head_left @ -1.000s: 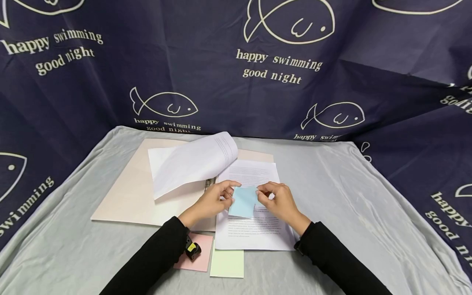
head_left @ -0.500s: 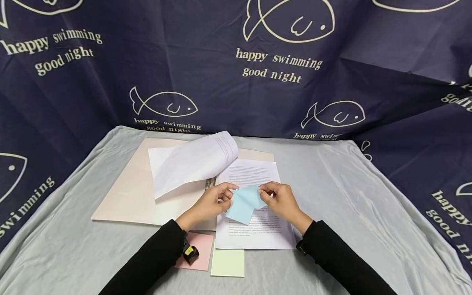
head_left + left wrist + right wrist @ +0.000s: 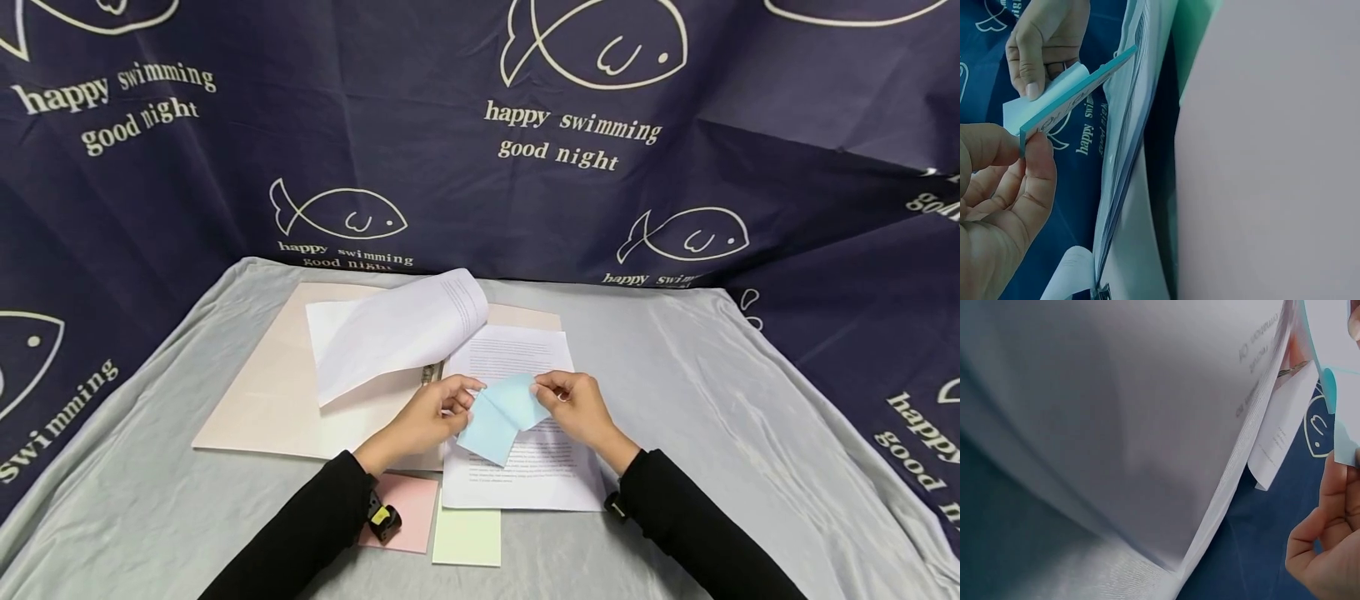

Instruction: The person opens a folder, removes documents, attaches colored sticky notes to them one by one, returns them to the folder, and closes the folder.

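Over the printed pages, my left hand [image 3: 437, 407] pinches a light blue sticky note pad [image 3: 486, 435] by its left edge. My right hand [image 3: 576, 407] holds a corner of the top blue sheet [image 3: 527, 398] between thumb and finger, and this sheet is lifted and bent away from the pad. From the left wrist, the pad [image 3: 1075, 100] shows edge-on with writing on its underside, the sheet [image 3: 1047, 94] curling up from it. The right wrist view has the sheet [image 3: 1347, 425] at the right hand's [image 3: 1329, 531] fingertips. Below lies the stack of printed paper [image 3: 517, 483].
An open pale pink binder [image 3: 255, 400] lies at the left, with a turned-over sheet [image 3: 397, 333] curling above its metal clip [image 3: 429, 373]. A pink note pad [image 3: 412, 508] and a green one [image 3: 467, 537] sit near the front. A dark fish-print curtain [image 3: 450, 142] hangs behind the table.
My right hand has moved slightly right, drawing the top blue sheet up and away from the pad. The pad has tilted and shifted slightly toward me in my left hand.
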### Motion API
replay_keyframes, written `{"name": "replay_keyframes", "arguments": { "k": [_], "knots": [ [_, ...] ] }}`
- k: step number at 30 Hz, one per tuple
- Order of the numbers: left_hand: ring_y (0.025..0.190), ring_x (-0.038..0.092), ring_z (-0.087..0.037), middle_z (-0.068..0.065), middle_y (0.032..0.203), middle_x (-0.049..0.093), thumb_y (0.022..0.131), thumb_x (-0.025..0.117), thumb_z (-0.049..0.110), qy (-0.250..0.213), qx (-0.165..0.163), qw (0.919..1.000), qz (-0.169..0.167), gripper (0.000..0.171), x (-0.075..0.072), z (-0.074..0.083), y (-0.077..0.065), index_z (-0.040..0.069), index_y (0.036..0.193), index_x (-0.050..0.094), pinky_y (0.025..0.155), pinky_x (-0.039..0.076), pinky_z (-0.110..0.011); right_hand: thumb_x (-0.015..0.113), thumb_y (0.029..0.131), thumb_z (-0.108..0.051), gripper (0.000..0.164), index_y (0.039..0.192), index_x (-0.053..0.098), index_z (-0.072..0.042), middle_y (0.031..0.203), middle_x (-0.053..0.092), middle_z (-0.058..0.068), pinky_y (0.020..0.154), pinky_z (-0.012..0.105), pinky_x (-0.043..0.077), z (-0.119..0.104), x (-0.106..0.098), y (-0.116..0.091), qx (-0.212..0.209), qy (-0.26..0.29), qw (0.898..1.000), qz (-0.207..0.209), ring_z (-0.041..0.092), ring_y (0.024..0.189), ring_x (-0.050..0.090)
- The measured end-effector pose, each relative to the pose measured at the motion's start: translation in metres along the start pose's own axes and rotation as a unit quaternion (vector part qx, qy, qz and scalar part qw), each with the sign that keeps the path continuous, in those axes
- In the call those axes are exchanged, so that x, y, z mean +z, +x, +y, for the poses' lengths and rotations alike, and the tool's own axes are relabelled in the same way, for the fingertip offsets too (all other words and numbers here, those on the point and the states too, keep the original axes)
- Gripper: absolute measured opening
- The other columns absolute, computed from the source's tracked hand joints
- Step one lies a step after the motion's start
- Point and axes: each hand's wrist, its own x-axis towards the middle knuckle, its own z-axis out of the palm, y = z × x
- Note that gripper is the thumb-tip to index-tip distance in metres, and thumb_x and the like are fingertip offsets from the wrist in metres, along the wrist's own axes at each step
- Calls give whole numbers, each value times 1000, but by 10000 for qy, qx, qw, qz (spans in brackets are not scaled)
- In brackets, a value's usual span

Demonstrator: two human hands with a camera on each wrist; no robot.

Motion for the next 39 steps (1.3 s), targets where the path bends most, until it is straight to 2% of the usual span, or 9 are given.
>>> {"name": "replay_keyframes", "arguments": {
  "k": [5,11,16,20,26,31,35,39],
  "knots": [
    [71,57,-14,-6,84,57,82,53,-10,37,2,10000,-2,38,-1,1,-2,-2,119,56,58,45,-23,67,82,1,7,87,71,4,75,68,5,58,24,43,-2,-1,-1,227,119,9997,-15,13,62,52],
    [72,57,-15,-6,85,56,82,54,-9,79,-42,10000,-6,38,-1,1,-5,-2,119,55,58,46,-24,65,85,-2,11,90,70,7,79,68,11,52,23,39,-2,-3,-3,642,479,9967,-153,13,59,50],
    [74,57,-16,-10,87,56,82,54,-8,65,-62,10000,3,37,-2,1,-7,-3,119,55,60,46,-24,65,86,-3,13,92,69,8,81,69,13,53,23,43,-1,-3,-4,881,619,9941,-143,13,62,56],
    [74,57,-15,-8,86,56,82,54,-8,94,-31,9999,23,38,-5,2,-9,-2,119,55,61,47,-25,65,85,-1,14,93,68,10,81,68,15,56,23,47,0,-2,-4,1085,760,9911,-113,15,64,61],
    [71,57,-15,-5,85,56,80,53,-10,102,-41,9999,30,39,-8,4,-13,-1,118,56,61,48,-26,66,84,-1,15,93,68,11,77,67,16,53,21,43,1,-1,-3,1465,1013,9840,-57,20,64,60],
    [74,57,-16,-7,86,55,81,55,-10,46,-118,9999,-11,39,-11,4,-14,-2,119,56,62,46,-24,63,86,1,14,93,66,14,72,65,15,51,21,39,-13,-5,-3,1675,1045,9803,-62,24,64,58],
    [74,56,-16,-10,88,54,81,56,-11,-38,-131,9999,-78,39,-14,5,-15,-4,119,54,63,46,-24,60,87,4,14,94,64,16,68,62,14,55,26,43,-29,-11,-3,1766,1111,9780,-68,28,65,58],
    [73,57,-17,-10,89,54,81,56,-11,-113,-177,9997,-143,40,-17,7,-17,-4,121,53,62,47,-25,62,87,1,16,94,65,14,67,61,8,58,31,46,-12,-8,-1,1993,1376,9702,-2,23,64,58]
  ]
}}
